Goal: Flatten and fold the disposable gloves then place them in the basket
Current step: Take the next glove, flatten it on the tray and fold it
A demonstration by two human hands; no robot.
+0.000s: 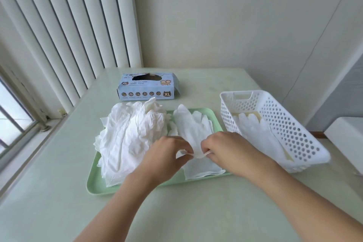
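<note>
A white disposable glove [191, 127] lies flat on the right half of a green tray [94, 186], fingers pointing away from me. My left hand [167, 153] and my right hand [225, 149] each pinch its cuff edge, lifted slightly off the tray. Under it lies another flattened glove [204, 169]. A crumpled heap of white gloves [129, 135] fills the tray's left half. The white perforated basket [284, 122] stands to the right of the tray, with flattened gloves [257, 133] inside.
A blue XL glove box [147, 86] stands behind the tray. The pale table [176, 218] sits in a corner, with vertical blinds and a window on the left. A white box-shaped object [347, 141] is at the far right.
</note>
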